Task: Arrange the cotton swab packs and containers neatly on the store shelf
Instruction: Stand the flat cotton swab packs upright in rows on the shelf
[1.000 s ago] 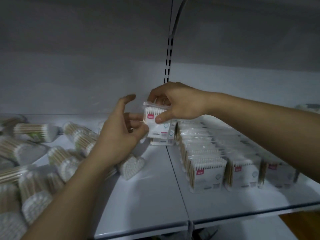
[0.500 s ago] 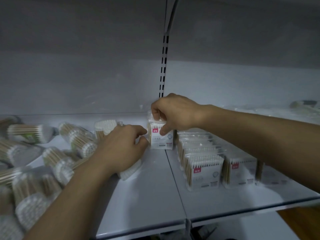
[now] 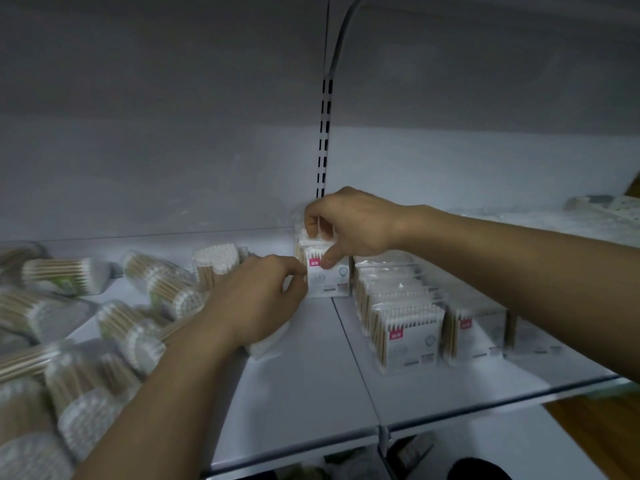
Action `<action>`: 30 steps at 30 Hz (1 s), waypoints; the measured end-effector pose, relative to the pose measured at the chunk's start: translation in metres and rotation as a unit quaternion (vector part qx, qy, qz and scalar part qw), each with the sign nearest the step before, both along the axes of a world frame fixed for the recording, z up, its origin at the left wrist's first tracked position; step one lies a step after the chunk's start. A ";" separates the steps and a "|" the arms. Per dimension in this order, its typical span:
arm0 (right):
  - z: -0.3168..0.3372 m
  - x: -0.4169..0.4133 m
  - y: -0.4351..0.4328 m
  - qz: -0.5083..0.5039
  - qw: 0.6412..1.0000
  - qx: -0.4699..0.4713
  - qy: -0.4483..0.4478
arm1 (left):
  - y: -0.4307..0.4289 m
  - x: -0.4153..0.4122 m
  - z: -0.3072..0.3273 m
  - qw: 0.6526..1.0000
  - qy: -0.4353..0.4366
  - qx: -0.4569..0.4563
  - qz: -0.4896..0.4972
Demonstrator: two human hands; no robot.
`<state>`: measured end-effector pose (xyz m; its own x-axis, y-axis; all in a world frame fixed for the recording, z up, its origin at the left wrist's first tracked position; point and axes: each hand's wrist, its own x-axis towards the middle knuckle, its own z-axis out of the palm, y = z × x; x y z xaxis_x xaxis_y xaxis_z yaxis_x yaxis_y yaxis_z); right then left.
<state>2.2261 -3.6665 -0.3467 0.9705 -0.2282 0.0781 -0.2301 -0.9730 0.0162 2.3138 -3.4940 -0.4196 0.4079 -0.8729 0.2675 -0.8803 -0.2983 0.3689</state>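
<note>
A square cotton swab pack is held upright at the back of the smooth white shelf, at the foot of the slotted upright. The pack is made of clear, crinkled film, and wooden sticks with white tips and a pink label are seen through it. It is gripped from above by the right hand: the fingers are curled over its top edge and the thumb is pressed on its front, at the pink label. The left hand is placed at 9 o'clock from the pack, with the fingers curled narrowly and the fingertips against the pack's left edge. Whether the pack is pinched by them cannot be told.

At 3 o'clock from the held pack, just beside it, rows of flat packs of the same kind are stood upright, one behind another. At 9 o'clock, round swab bundles in soft clear wrap are laid on their sides in disorder. A white swab container is partly covered by the left wrist, and its shape cannot be told.
</note>
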 end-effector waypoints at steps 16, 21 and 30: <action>-0.021 -0.030 0.083 0.001 0.973 0.071 -0.217 | 0.136 0.056 0.069 0.980 -0.184 0.064 0.034; -0.041 0.011 0.157 0.071 0.947 0.129 -0.285 | 0.236 0.085 0.067 0.970 -0.188 0.114 0.101; -0.041 0.115 0.263 0.189 0.927 0.123 -0.301 | 0.374 0.132 0.057 0.967 -0.141 0.078 0.198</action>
